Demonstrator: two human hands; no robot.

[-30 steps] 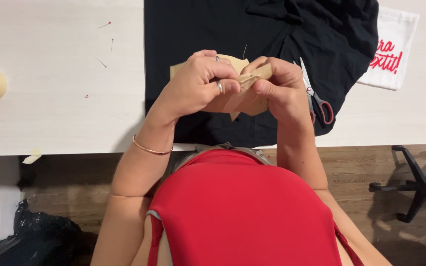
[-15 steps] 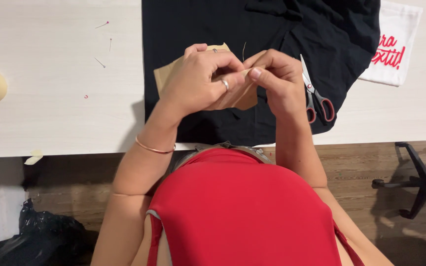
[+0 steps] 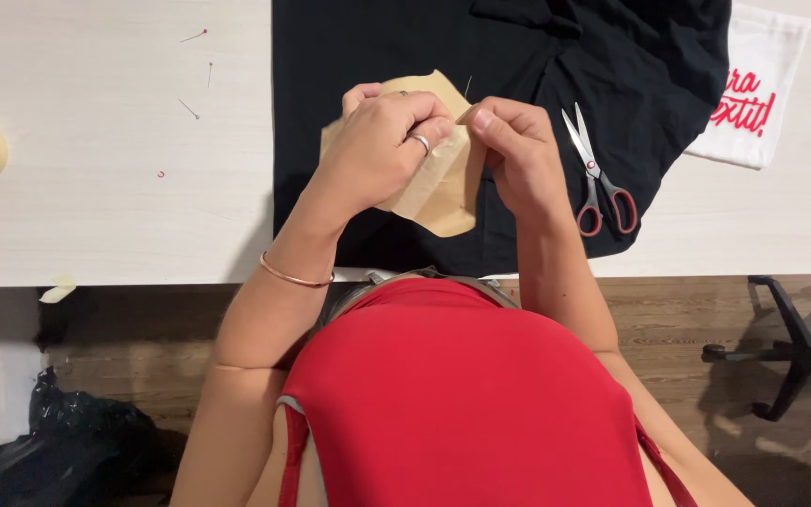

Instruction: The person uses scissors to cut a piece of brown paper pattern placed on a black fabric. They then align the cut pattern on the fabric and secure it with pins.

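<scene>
Over the black fabric, my hands pinch the tan paper pattern piece; pinning unfinished, scissors untouched

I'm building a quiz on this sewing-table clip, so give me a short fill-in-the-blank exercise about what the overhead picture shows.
1. Both hands, the left hand and the right hand, hold a tan piece of ____ above the black fabric.
2. The scissors with red handles lie on the black fabric to the ____ of the right hand.
3. A roll of ____ sits at the table's far left edge.

Missing words: paper; right; tape
</scene>
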